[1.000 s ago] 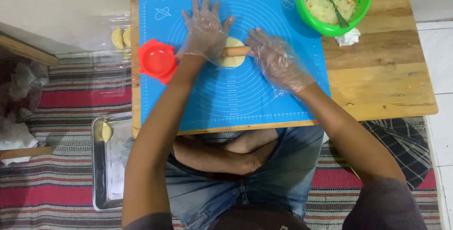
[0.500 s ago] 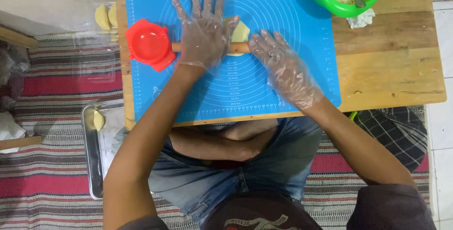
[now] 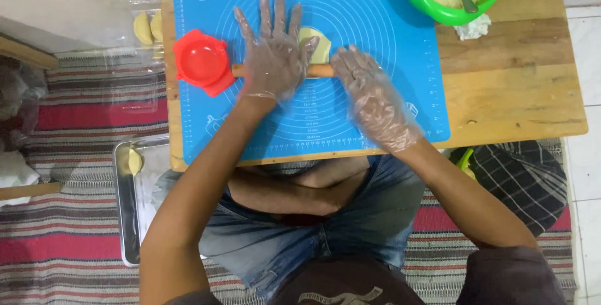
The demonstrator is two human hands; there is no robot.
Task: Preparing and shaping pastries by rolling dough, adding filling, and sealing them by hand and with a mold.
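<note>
On blue mat (image 3: 375, 61), two hands (image 3: 275, 61), one rolling pin (image 3: 319, 71)

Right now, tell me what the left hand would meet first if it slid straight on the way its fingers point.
Probably nothing on the table: beyond the left hand only bare blue mat shows up to the picture's top edge. The dough piece lies just right of that line.

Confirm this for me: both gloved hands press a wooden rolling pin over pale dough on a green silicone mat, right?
Not quite: the head view shows the silicone mat is blue, not green. Both gloved hands, left and right, do press the wooden rolling pin over the pale dough.
</note>
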